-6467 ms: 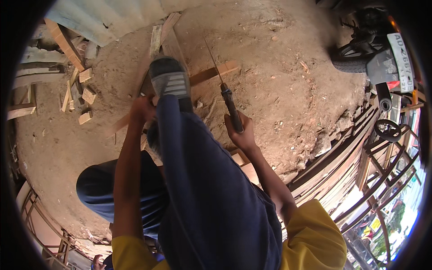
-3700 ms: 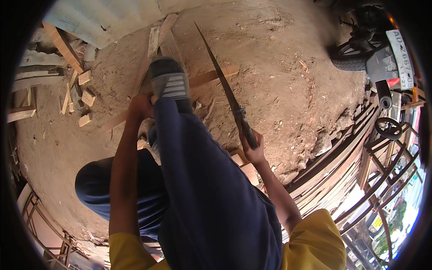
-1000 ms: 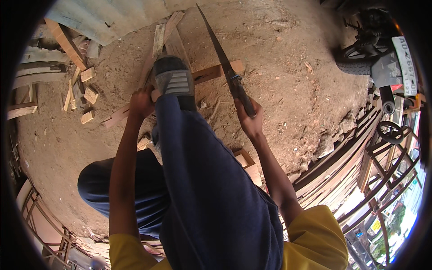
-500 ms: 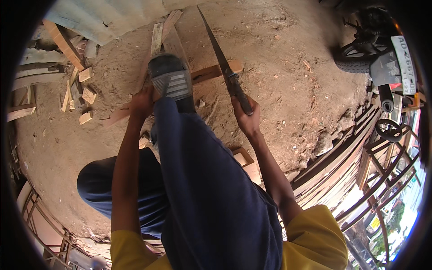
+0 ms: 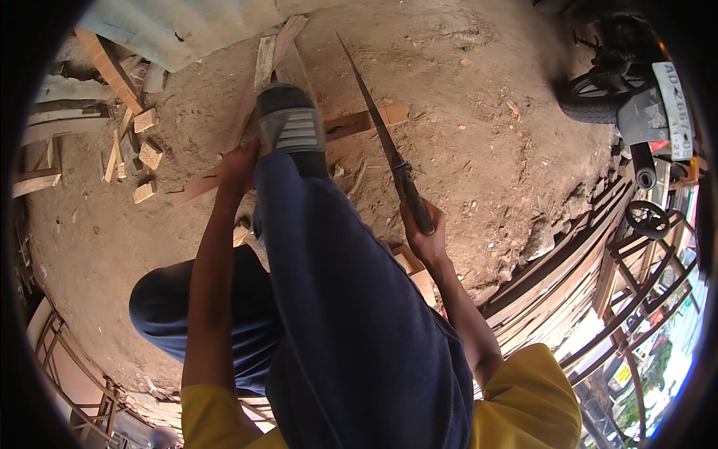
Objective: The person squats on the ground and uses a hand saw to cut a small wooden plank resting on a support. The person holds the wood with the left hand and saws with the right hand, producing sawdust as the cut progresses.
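My right hand (image 5: 425,228) is wrapped round the dark handle of a handsaw (image 5: 376,123). Its long blade tapers away from me and crosses a reddish-brown wooden plank (image 5: 348,125) near the plank's right end. My foot, in a dark shoe with light stripes (image 5: 292,129), presses down over the middle of that plank. Left of the shoe, my left hand (image 5: 239,166) grips the plank, its fingers partly hidden. The plank's other end (image 5: 198,188) shows past that hand.
More boards (image 5: 290,56) lie beyond my shoe. Small wood offcuts (image 5: 149,155) are scattered on the dirt ground at left, near a corrugated sheet (image 5: 194,30). A motorcycle (image 5: 628,97) stands at far right, above stacked timber (image 5: 561,251).
My right hand has drawn the saw back toward me and slightly right, its blade still across the plank. My left hand and foot stay nearly in place.
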### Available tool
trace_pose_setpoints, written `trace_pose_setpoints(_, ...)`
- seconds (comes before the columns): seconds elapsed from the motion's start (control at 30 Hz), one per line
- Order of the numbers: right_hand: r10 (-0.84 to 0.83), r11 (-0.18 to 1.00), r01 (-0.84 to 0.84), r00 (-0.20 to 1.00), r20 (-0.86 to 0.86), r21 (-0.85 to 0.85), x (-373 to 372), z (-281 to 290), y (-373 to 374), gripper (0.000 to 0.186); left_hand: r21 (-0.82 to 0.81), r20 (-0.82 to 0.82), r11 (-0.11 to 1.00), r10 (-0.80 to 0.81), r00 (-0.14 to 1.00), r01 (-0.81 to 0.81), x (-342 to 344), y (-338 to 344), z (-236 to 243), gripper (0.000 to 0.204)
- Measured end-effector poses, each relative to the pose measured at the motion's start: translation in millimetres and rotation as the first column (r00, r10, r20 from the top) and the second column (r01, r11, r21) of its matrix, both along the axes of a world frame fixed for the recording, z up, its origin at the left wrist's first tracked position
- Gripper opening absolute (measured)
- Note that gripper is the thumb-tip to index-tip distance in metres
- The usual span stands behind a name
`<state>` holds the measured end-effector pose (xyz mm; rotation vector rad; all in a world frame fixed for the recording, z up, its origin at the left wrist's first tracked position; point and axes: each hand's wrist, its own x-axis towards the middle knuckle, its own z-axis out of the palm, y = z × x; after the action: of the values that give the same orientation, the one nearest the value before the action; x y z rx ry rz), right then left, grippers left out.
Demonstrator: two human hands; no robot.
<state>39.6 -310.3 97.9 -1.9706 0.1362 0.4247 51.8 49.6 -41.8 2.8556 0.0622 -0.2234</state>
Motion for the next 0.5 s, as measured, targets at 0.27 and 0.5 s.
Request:
trace_pose_setpoints(0.27,0.038,0.999,-0.037,0.999,0.033,-0.010,38.3,-12.9,15.4,0.021,-0.072,-0.004,0.995,0.071,0.997,-0.071,-0.9,-10.0,21.9,0.035)
trace_pose_setpoints(0.5,-0.057,0.996,0.060,0.997,-0.044,0.064,4.5,6.5,9.4,0.022,-0.001,-0.071,0.997,0.072,0.995,-0.072,0.5,-3.9,3.5,0.036)
